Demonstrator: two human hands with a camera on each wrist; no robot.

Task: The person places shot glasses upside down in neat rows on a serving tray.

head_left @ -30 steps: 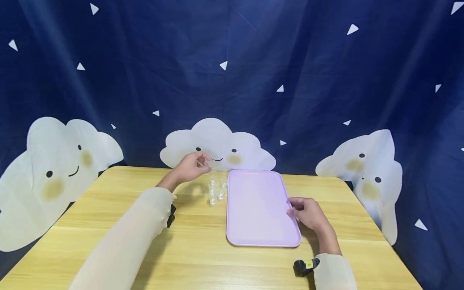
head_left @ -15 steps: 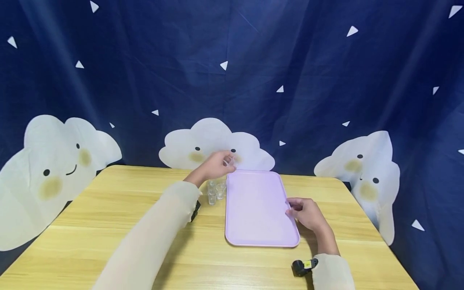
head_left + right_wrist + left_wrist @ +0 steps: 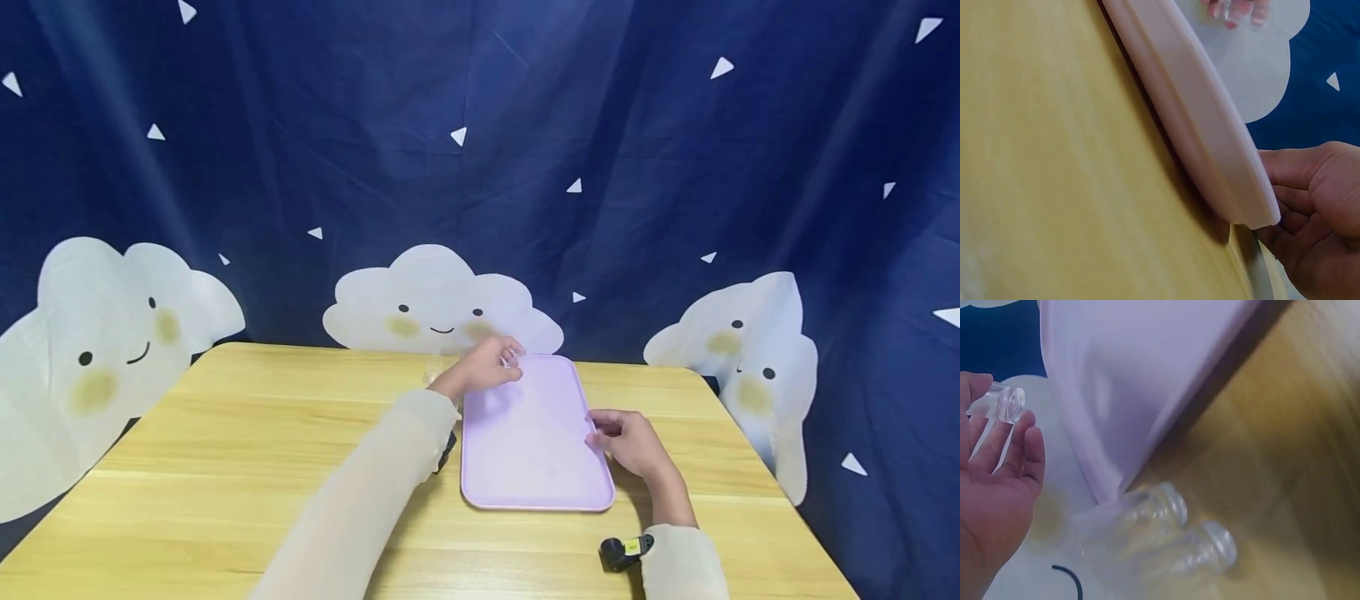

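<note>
Head view puts the left hand (image 3: 486, 367) above the far left part of a lilac tray (image 3: 540, 471), a small clear glass (image 3: 1011, 404) pinched between thumb and fingers. That grip leaves the thick base free of the fingers, probably so it can meet a surface first; the other fingers are loosely spread, and the glass hangs apart from the tray. At the opposite long side the right hand (image 3: 633, 442) pinches the rim between thumb and curled fingers — likely to steady the tray against sliding — though how far they reach beneath is hidden. More clear glasses (image 3: 1200, 553) stand on the table (image 3: 225, 467) just left of the tray, a placement that seems to suit the left hand's reach. The held glass is colourless, smooth and glossy, bright around its heavy base — its mouth is covered by the fingers, so I cannot tell its exact tilt or whether it is empty.
</note>
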